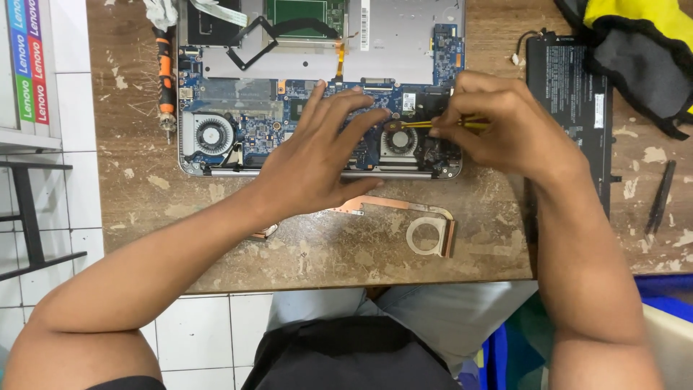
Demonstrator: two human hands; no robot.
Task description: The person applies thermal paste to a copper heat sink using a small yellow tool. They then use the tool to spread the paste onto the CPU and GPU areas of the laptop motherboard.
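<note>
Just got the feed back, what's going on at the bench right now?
A person has an opened laptop on a worn wooden table. The right hand holds a yellow tool over the right fan; the left hand rests on the board. A copper heatpipe and a black battery lie beside the laptop.

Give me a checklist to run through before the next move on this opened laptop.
1. Right hand grips the yellow tool: ok.
2. Tool tip sits at the right fan: ok, though exact contact cannot be told.
3. Left hand steadies the circuit board, fingers spread: ok.
4. Battery is out of the laptop, on the table: ok.
5. Copper heat pipe lies off the board, near the table edge: ok.
6. Screws all out of the right fan: cannot tell.
7. Orange screwdriver lies left of the laptop: ok.
</note>
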